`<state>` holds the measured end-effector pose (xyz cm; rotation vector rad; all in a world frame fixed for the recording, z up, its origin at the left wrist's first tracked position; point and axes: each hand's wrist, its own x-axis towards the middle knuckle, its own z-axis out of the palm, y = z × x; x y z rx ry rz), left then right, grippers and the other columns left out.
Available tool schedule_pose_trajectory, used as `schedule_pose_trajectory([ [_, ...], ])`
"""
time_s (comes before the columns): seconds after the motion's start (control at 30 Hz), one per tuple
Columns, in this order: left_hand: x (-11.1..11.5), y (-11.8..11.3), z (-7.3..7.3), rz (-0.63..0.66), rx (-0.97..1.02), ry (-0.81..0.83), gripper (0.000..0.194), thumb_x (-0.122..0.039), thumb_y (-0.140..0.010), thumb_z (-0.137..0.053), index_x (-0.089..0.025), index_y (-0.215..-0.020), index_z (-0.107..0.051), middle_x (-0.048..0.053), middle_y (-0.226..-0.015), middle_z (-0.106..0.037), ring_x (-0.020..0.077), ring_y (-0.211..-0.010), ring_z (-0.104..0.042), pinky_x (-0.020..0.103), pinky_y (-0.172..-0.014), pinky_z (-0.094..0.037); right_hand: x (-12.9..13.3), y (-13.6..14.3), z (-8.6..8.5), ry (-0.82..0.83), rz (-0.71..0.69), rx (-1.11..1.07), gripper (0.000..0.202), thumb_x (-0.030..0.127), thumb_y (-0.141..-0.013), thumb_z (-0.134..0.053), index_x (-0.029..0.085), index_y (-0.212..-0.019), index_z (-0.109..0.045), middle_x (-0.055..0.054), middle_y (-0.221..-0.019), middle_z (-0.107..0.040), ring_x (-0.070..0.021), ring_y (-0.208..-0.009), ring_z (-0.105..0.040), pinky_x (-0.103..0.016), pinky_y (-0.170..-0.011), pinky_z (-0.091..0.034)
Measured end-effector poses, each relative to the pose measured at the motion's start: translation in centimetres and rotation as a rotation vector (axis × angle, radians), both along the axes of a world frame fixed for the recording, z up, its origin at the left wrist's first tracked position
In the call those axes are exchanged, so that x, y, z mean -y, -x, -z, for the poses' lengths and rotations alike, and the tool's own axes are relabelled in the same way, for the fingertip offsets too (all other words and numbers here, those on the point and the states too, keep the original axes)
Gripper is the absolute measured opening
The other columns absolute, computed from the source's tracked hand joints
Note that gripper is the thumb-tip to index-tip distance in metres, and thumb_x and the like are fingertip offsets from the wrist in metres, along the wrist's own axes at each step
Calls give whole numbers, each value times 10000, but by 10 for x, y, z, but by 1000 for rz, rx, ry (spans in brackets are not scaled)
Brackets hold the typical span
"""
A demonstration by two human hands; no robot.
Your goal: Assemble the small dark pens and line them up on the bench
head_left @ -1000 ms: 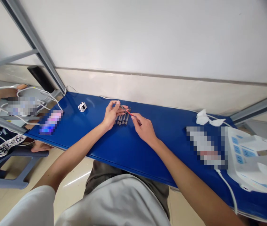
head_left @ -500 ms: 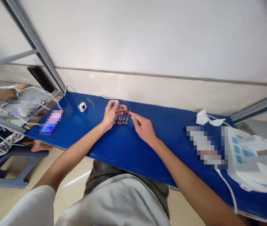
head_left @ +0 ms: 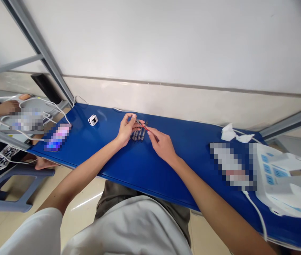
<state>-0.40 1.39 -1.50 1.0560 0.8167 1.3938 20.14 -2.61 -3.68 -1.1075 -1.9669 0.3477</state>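
Both my hands meet above the blue desk [head_left: 137, 166]. A thin red pen-like stick [head_left: 144, 126] slants between them, with a dark part at the right end and a greyish tip at the left. My left hand [head_left: 126, 129] pinches the tip end between thumb and index finger, its other fingers reaching out behind. The fingers of my right hand [head_left: 162, 144] are closed round the lower end. Just beneath lie several slim dark grey pens [head_left: 139, 134] side by side, partly covered by my left hand. The exact kind of the red stick is too small to make out.
On the left are a small white device [head_left: 92, 120] and a blurred phone [head_left: 58, 137]. To the right lie crumpled tissue [head_left: 228, 132], another blurred object [head_left: 231, 164] and a white power strip [head_left: 275, 177] with plugs. Another person's hand [head_left: 9, 107] shows beyond the metal frame.
My left hand has shifted slightly to the right along with the tip of the stick. My right hand stays almost in place. The pens on the desk have not visibly moved.
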Motion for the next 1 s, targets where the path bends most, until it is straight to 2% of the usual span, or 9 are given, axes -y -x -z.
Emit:
schedule_pose_trajectory([
  [0.1,-1,0,1,-18,2,1,521,-696,-958,-795,-262,-1107,-547,56,-1033,-846,176,-848,-822,252,-724,-596,1,0,0,45,39,33,425,505,-1168,-512,235,-1390,-754,-104,-1006,-843,-291,-867,-799,-375,-752,-558],
  [0.2,-2,1,0,-49,28,3,506,-676,-962,-801,-262,-1106,-548,55,-1032,-843,172,-851,-817,241,-705,-577,1,0,-1,65,50,34,403,520,-1159,-515,227,-1312,-746,-77,-883,-799,-255,-739,-739,-349,-687,-481],
  [0.37,-2,0,-2,-112,29,10,504,-675,-963,-802,-260,-1103,-551,58,-1042,-844,171,-856,-816,237,-699,-572,1,1,-2,73,54,18,375,531,-1152,-500,234,-1184,-728,-57,-826,-757,-228,-677,-675,-339,-670,-436],
  [0.47,0,0,-3,-103,22,-1,504,-679,-965,-797,-259,-1101,-553,63,-1043,-845,175,-857,-817,241,-698,-578,1,1,-2,75,57,15,366,533,-1149,-494,241,-1146,-713,-47,-794,-736,-221,-660,-654,-334,-666,-423],
  [0.77,7,-5,-6,36,-43,-40,537,-707,-930,-822,-228,-1070,-623,97,-1042,-853,201,-859,-819,279,-712,-600,1,1,-2,67,50,-1,366,552,-1152,-492,241,-1201,-679,-29,-781,-729,-217,-656,-653,-332,-663,-422],
  [1.0,12,-6,-9,154,-130,-64,530,-706,-907,-841,-195,-1010,-746,135,-1126,-854,216,-915,-813,317,-779,-634,2,1,-2,67,62,-16,395,602,-1151,-481,258,-1193,-669,-65,-885,-790,-250,-732,-720,-351,-682,-470],
])
